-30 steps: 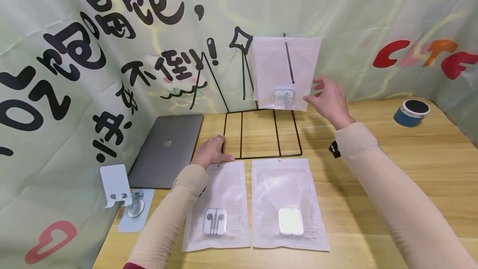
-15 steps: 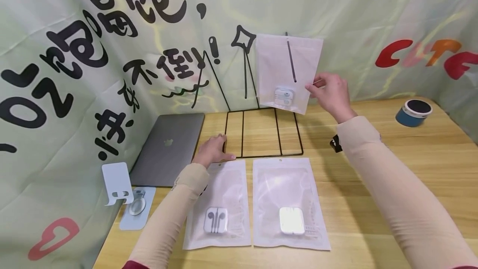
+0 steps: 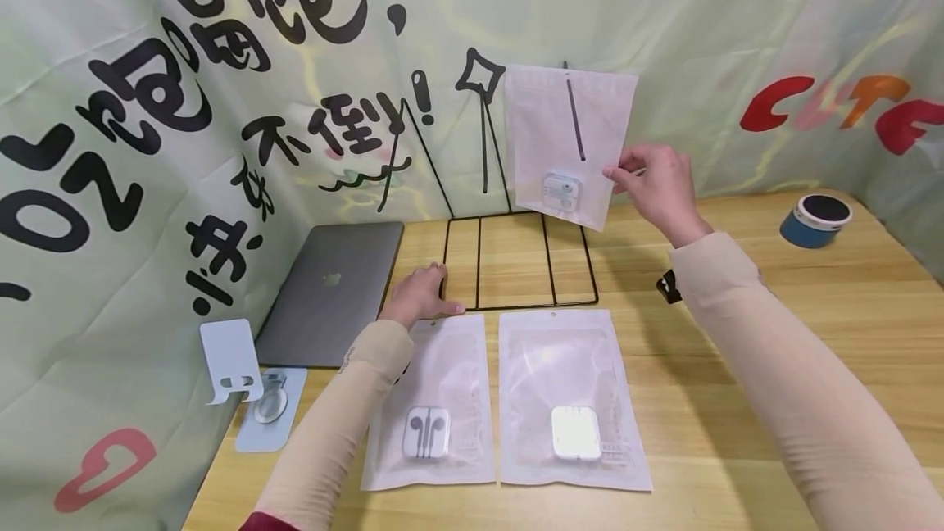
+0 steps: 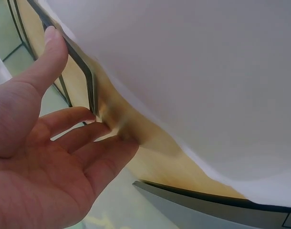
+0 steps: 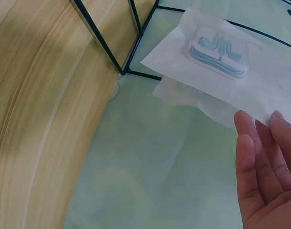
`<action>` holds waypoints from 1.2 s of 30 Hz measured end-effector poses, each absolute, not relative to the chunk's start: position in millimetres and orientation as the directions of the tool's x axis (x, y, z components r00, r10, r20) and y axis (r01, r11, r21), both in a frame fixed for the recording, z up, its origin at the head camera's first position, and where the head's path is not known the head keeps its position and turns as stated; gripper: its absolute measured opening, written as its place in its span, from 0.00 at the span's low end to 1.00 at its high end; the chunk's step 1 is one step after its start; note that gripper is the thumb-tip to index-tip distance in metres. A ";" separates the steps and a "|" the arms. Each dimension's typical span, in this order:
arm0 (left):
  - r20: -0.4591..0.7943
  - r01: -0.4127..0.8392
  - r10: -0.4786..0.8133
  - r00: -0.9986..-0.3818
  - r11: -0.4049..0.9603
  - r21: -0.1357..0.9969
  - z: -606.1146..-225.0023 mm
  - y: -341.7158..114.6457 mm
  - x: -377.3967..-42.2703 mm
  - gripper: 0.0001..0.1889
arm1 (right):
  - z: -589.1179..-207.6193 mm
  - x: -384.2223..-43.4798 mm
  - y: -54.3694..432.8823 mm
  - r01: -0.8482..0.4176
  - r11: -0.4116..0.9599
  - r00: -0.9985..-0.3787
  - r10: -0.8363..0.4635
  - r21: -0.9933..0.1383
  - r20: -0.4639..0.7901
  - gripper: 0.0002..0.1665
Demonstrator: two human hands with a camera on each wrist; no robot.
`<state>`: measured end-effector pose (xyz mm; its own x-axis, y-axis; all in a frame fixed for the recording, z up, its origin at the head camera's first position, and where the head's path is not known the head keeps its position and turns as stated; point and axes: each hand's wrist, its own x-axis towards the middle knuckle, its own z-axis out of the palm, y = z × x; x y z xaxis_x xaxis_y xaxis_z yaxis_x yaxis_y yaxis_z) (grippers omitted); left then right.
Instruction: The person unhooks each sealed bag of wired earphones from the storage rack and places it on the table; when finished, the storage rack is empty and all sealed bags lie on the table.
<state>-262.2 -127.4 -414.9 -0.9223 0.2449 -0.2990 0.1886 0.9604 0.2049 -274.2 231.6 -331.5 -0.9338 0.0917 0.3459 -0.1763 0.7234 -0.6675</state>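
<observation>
A black wire rack (image 3: 514,305) stands on the wooden table, its base lying flat. On its hook (image 3: 575,121) hangs a white translucent zip bag (image 3: 546,138) with earphones (image 3: 561,192) in a clear square case inside. My right hand (image 3: 659,187) pinches the lower right edge of this bag between thumb and fingers. Behind it, the right wrist view shows part of a second white bag (image 5: 193,102). My left hand (image 3: 422,293) rests at the rack's front left corner, thumb on the front bar and fingers loosely bent by the side bar.
Two more earphone bags lie flat in front of the rack, a left bag (image 3: 457,367) and a right bag (image 3: 553,367). A grey laptop (image 3: 332,285) and a pale phone stand (image 3: 231,355) are at left. A blue-and-white round speaker (image 3: 814,222) sits at right.
My right hand has closed on the hanging bag's lower right edge. The bag's lower end has swung a little downward and out from the rack. My left hand stays at the corner.
</observation>
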 end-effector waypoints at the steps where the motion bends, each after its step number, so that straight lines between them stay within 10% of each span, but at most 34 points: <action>1: -0.299 0.189 0.246 -0.922 0.960 0.206 -415.2 -127.6 -262.3 0.46 | -331.7 -273.0 232.0 -0.183 0.724 -0.931 0.089 -0.665 0.353 0.13; 36: -0.287 0.161 0.223 -0.932 0.961 0.225 -412.5 -126.2 -258.7 0.45 | -331.8 -206.1 228.4 -0.421 0.740 -0.826 -0.074 -0.524 0.559 0.04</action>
